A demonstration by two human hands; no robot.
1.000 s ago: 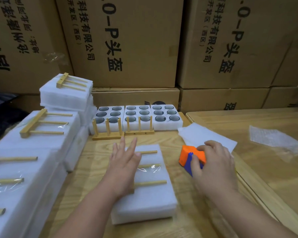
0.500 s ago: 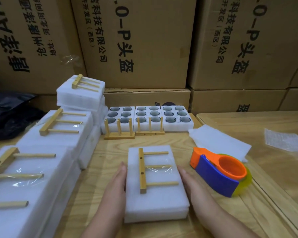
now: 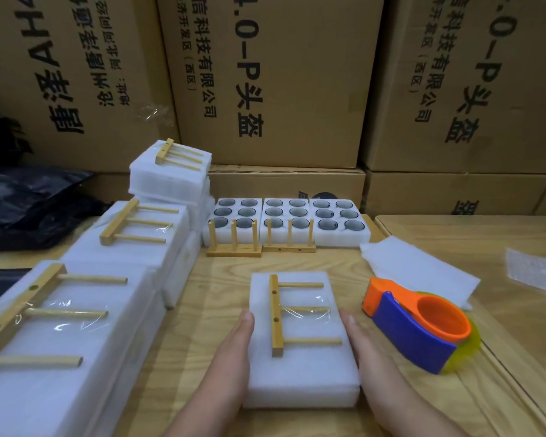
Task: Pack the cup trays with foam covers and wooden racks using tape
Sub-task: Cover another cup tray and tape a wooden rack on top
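A foam-covered pack (image 3: 300, 370) with a wooden rack (image 3: 278, 313) taped on top is flanked on the table (image 3: 202, 298) by the left hand (image 3: 234, 357) and right hand (image 3: 364, 357), fingers straight, pressed against its sides. A tape dispenser (image 3: 420, 329) is seen at 3 o'clock of the pack, and uncovered cup trays (image 3: 286, 222) at 12 o'clock.

Large brown cardboard boxes (image 3: 265, 80) printed with black Chinese characters are stacked across the whole upper half of the frame, with lower, flatter boxes (image 3: 286, 187) beneath them at centre and right. A crumpled black plastic bag (image 3: 29, 200) lies at the left edge. The light wooden table (image 3: 517, 310) fills the lower part, with a seam running diagonally at lower right
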